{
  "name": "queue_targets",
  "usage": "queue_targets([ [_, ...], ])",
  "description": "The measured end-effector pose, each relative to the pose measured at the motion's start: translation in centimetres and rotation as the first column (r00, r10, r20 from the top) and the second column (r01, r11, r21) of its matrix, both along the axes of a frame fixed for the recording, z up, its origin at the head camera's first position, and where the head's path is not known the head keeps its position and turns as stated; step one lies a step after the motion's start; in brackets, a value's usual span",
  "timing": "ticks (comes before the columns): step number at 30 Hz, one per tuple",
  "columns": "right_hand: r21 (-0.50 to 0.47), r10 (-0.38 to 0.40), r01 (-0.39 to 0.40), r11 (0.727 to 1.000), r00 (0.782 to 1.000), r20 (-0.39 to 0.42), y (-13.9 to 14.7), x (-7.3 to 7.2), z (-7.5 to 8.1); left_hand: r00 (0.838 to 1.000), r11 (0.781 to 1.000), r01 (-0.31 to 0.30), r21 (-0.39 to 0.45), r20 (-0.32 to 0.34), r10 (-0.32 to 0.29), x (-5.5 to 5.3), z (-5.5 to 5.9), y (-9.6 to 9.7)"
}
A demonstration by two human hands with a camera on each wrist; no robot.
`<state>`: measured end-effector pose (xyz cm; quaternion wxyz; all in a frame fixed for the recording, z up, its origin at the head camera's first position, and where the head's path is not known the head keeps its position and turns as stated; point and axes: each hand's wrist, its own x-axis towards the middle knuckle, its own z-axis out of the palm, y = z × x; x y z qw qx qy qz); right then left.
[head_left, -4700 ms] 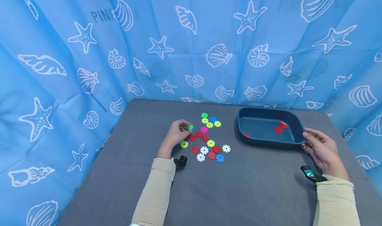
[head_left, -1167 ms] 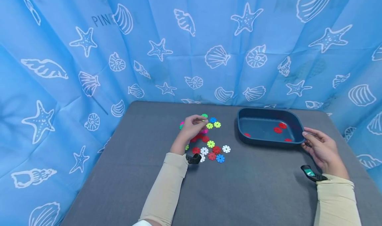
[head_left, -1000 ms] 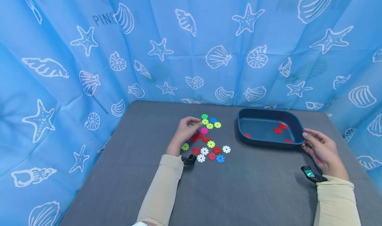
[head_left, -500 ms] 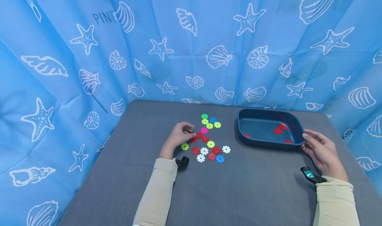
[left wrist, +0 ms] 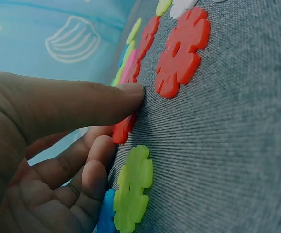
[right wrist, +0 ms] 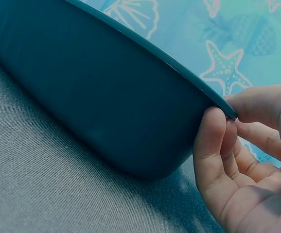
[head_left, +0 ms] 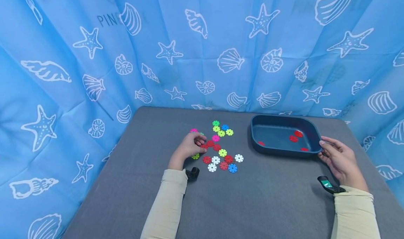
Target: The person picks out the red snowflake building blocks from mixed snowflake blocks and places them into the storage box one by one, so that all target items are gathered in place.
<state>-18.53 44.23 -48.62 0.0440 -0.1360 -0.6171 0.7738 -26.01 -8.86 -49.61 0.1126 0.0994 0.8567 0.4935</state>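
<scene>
In the head view my left hand point(head_left: 189, 146) is low over a scatter of plastic snowflake discs. Its thumb and curled fingers close about a red snowflake disc point(left wrist: 124, 130); the thumb covers part of it in the left wrist view. A yellow-green disc point(left wrist: 133, 189) and a blue disc point(left wrist: 106, 213) lie under the other fingers. Another red disc point(left wrist: 183, 53) lies flat just beyond the thumb. My right hand point(head_left: 342, 158) pinches the rim of a dark blue tub point(right wrist: 111, 92) at its right end, thumb above and fingers beneath.
Several red discs point(head_left: 293, 138) lie inside the tub. White point(head_left: 212, 167), blue point(head_left: 232, 168), pink point(head_left: 215, 138), green point(head_left: 216, 123) and yellow-green discs point(head_left: 222, 153) lie on the grey tablecloth point(head_left: 252, 204). A blue shell-print curtain point(head_left: 205, 56) hangs behind and to the left.
One more red disc lies in the tub's front right than in the earliest frame. My left hand has come back left and nearer, down to the red discs. The right hand keeps its grip.
</scene>
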Motion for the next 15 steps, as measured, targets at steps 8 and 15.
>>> queue_targets([
  [8, 0.003, -0.004, 0.004, 1.0, 1.0, 0.004, -0.03, 0.09, -0.05, 0.999, 1.0, 0.012, 0.001, -0.03, -0.012, 0.11, 0.38, 0.27],
  [15, 0.009, -0.01, 0.01, 1.0, 1.0, 0.01, -0.09, 0.06, 0.0, 0.997, 0.999, -0.032, 0.026, -0.071, 0.033, 0.12, 0.38, 0.85],
])
